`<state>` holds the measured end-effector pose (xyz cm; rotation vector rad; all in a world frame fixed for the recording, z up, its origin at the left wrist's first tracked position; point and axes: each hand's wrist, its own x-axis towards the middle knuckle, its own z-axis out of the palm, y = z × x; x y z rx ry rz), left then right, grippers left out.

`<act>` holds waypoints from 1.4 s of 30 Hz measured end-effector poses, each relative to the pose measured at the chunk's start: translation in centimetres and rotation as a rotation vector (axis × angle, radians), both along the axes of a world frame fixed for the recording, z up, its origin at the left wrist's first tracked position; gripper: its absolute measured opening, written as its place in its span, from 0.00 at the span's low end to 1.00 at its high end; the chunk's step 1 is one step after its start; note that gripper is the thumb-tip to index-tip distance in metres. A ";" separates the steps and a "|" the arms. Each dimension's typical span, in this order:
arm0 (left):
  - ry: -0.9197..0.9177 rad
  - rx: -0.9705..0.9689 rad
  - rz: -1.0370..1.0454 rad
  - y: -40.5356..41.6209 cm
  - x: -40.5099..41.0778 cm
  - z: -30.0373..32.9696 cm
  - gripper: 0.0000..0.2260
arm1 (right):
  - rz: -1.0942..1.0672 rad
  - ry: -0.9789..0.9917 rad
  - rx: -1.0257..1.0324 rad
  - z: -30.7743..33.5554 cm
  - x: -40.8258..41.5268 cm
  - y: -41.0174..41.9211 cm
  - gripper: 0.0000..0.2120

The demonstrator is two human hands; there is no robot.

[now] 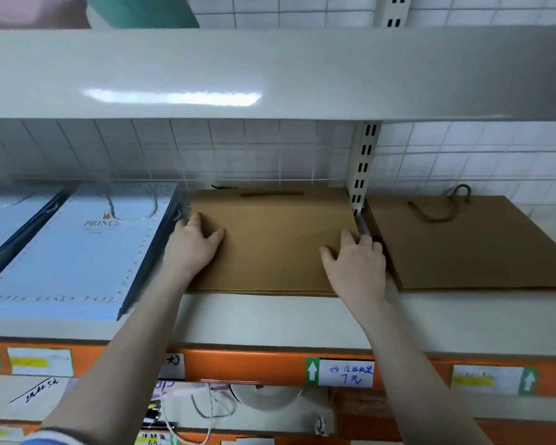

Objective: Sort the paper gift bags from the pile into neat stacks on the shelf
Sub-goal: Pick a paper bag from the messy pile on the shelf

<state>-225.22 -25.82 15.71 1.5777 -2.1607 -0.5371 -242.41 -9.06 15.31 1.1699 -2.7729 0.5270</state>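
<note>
Lying flat on the grey shelf [270, 319], a brown bag stack [270, 245] is pressed by both spread hands, left hand [191, 245] and right hand [357, 264], before a white wire-grid back wall [238, 149].

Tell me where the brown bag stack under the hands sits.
The brown stack lies flat mid-shelf, between the blue bags on its left and another brown bag past the upright on its right.

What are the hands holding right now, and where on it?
Both hands lie on the brown bag stack, left and right edges; whether fingers grip cannot be told.
</note>
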 end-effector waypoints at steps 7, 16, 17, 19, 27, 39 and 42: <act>-0.085 -0.006 -0.012 -1.6 -0.9 -0.4 0.28 | 0.002 -0.043 0.016 0.0 0.3 -1.4 0.27; -0.196 -0.259 0.010 1.1 0.1 0.7 0.26 | -0.022 0.074 -0.016 1.0 2.1 -0.3 0.27; -0.223 -0.262 0.010 1.8 0.6 1.1 0.26 | 0.006 0.076 -0.007 1.2 2.5 0.0 0.26; -0.272 -0.235 0.023 3.5 1.9 1.8 0.26 | 0.075 0.067 0.025 1.6 3.5 0.5 0.24; -0.287 -0.181 0.229 9.5 11.7 2.7 0.26 | 0.367 0.026 0.058 1.8 11.1 -0.3 0.20; -0.307 -0.121 0.554 10.6 35.1 1.5 0.28 | 0.768 0.053 0.021 1.8 33.7 -7.0 0.21; -0.316 -0.114 0.574 9.4 42.6 1.5 0.28 | 0.807 0.032 0.002 1.7 41.1 -9.1 0.22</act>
